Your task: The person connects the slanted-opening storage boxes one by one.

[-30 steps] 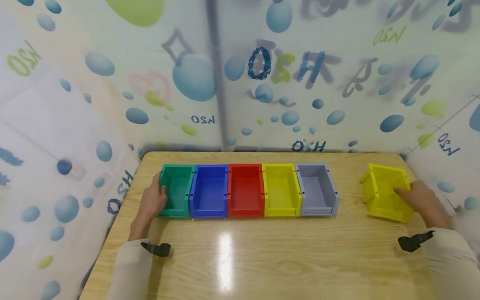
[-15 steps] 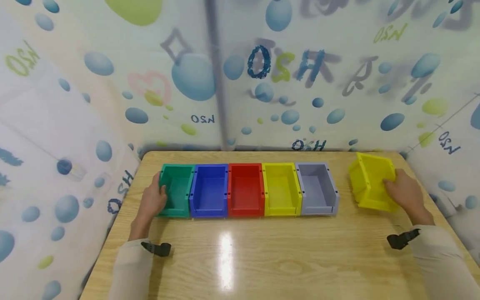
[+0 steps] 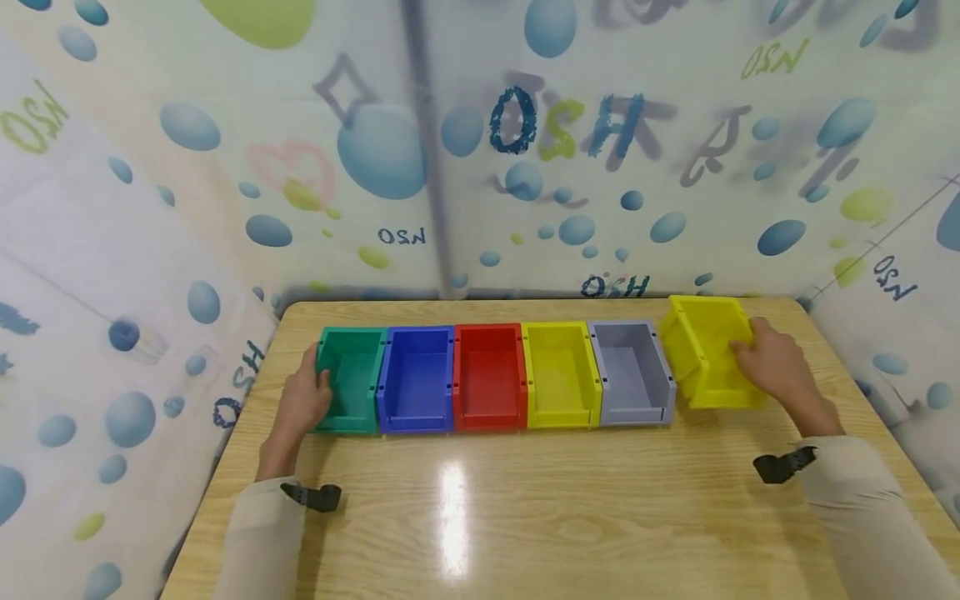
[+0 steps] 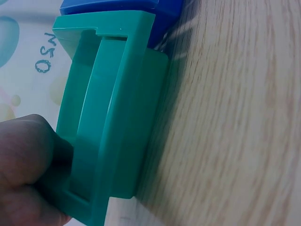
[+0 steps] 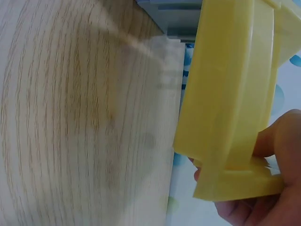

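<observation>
My right hand (image 3: 776, 367) pinches the right wall of a loose yellow bin (image 3: 720, 346), thumb inside. This bin is raised off the table, slightly tilted, close beside the grey bin (image 3: 632, 375); whether they touch I cannot tell. In the right wrist view fingers (image 5: 235, 212) show under the yellow bin's side. At the row's other end my left hand (image 3: 303, 396) grips the left wall of the green bin (image 3: 352, 379), its thumb over the rim. Between them stand a blue bin (image 3: 417, 379), a red bin (image 3: 491, 375) and another yellow bin (image 3: 562, 375), side by side.
The bins stand on a wooden table (image 3: 540, 517) near its back edge. A patterned curtain (image 3: 480, 208) hangs behind it and along both sides. Black straps with small cameras sit on both wrists.
My right hand has lifted the loose yellow bin and carried it left, toward the grey bin. The left hand and the row of bins stay in place.
</observation>
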A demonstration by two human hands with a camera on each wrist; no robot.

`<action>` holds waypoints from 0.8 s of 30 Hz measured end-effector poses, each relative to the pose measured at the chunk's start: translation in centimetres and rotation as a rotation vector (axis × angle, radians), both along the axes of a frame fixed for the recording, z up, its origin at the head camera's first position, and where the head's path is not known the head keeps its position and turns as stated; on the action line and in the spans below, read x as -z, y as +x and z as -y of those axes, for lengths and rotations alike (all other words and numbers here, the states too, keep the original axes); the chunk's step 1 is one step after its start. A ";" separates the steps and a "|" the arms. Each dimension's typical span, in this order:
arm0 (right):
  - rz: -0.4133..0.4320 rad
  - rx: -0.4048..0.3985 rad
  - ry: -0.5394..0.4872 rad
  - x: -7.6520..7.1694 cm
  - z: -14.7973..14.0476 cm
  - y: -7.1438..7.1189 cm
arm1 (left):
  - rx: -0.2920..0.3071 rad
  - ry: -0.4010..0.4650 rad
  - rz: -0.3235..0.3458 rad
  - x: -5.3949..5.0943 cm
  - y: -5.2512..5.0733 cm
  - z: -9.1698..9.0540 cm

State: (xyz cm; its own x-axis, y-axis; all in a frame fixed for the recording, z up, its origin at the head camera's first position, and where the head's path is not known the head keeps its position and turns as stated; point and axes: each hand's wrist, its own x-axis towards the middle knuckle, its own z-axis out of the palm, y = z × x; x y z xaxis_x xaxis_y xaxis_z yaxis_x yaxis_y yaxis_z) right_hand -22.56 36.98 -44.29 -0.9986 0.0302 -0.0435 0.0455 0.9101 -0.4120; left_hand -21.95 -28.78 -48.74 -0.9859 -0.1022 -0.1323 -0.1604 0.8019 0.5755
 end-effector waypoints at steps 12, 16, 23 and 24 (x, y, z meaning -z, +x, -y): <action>0.017 0.025 0.003 -0.4 0.7 0.4 | -0.004 0.008 0.005 0.2 -0.1 0.1; 0.029 0.020 0.002 0.0 0.6 0.4 | -0.003 0.006 -0.013 0.3 -0.1 0.1; 0.064 0.016 0.066 0.4 0.8 0.2 | -0.007 0.006 -0.013 0.2 -0.1 0.0; 0.070 0.010 0.073 0.5 0.9 0.2 | -0.007 0.006 -0.011 0.2 0.0 0.0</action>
